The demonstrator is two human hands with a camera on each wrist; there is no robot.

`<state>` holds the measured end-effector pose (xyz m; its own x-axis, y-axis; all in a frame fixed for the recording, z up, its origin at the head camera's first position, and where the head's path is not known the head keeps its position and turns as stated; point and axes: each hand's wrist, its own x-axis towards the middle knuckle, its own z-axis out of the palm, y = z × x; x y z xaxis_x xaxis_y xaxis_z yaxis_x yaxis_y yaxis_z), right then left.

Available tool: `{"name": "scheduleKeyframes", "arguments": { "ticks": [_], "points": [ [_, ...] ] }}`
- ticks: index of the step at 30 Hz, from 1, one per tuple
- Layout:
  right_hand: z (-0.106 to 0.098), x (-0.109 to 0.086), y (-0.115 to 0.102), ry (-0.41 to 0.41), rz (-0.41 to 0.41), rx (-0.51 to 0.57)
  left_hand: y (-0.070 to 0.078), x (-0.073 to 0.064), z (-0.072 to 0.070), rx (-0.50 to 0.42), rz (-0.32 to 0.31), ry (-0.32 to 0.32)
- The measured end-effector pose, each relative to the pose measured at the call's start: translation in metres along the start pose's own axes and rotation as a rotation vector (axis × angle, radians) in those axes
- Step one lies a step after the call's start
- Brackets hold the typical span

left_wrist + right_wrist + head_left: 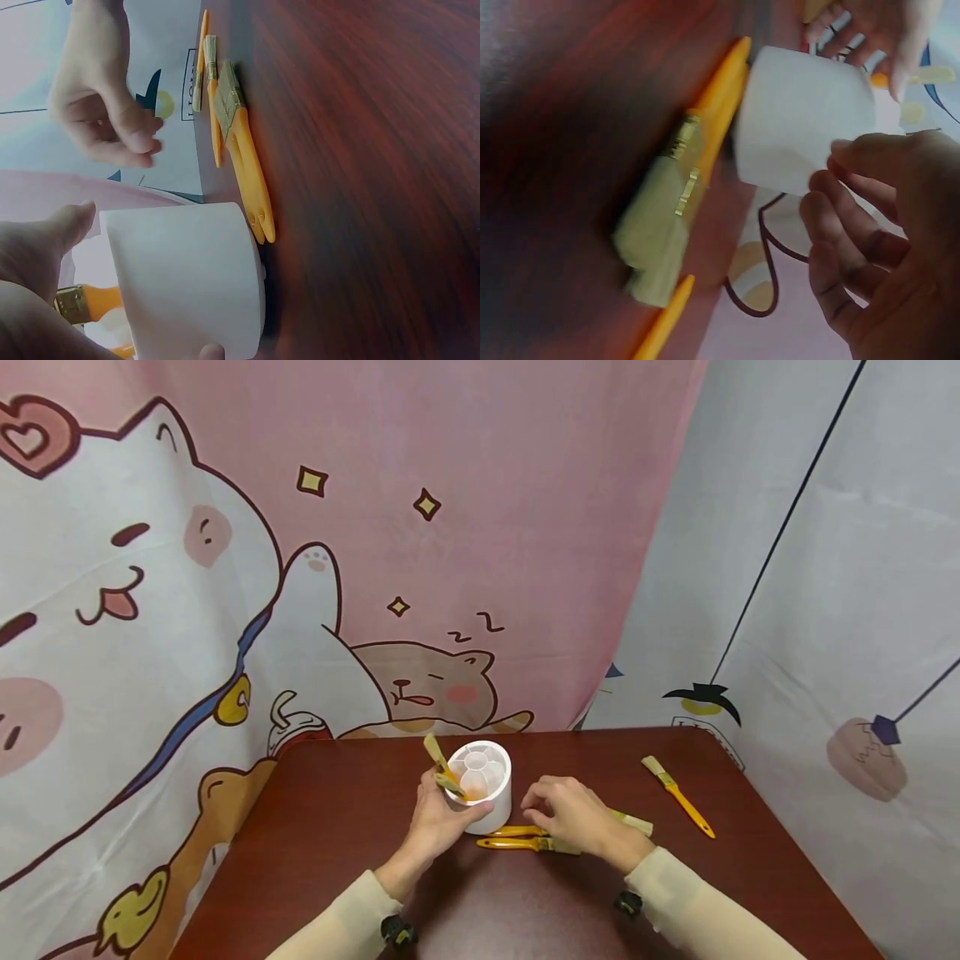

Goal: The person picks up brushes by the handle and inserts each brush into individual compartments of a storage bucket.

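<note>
My left hand holds a white round brush pot, its thumb lying along the near rim and the fingers round the left side. The top of the pot is divided into round compartments. Two paintbrushes with orange handles stand in it, bristles up, leaning over the left rim. Just right of the pot hovers my right hand, loosely curled and holding nothing. Beneath it, a pair of flat paintbrushes lies side by side on the table, handle ends close to the pot's base.
Another paintbrush lies partly hidden behind the right hand. Farther right, a single paintbrush rests at an angle on the dark red-brown table. A pink cloth with cartoon animals hangs behind the table, with pale cloth at the right.
</note>
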<state>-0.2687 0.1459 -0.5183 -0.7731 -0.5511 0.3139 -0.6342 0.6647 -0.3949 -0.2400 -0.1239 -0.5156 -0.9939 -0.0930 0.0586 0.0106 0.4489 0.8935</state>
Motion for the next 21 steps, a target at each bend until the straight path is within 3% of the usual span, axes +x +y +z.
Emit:
{"name": "scheduleKeyframes", "arguments": {
  "ticks": [7,11,17,21],
  "points": [
    [0.018,-0.010,0.007,-0.143,-0.057,-0.049,0.002,0.002,0.004,-0.011,-0.002,0.008],
    [0.025,-0.013,0.007,-0.204,-0.047,-0.106,-0.001,0.004,0.004,-0.026,0.007,-0.004],
    [0.026,-0.015,0.005,-0.209,-0.059,-0.134,-0.005,0.010,-0.001,-0.064,0.048,-0.042],
    [0.025,-0.016,0.003,-0.214,-0.064,-0.140,-0.007,0.015,-0.007,-0.068,0.042,-0.082]
  ]
}}
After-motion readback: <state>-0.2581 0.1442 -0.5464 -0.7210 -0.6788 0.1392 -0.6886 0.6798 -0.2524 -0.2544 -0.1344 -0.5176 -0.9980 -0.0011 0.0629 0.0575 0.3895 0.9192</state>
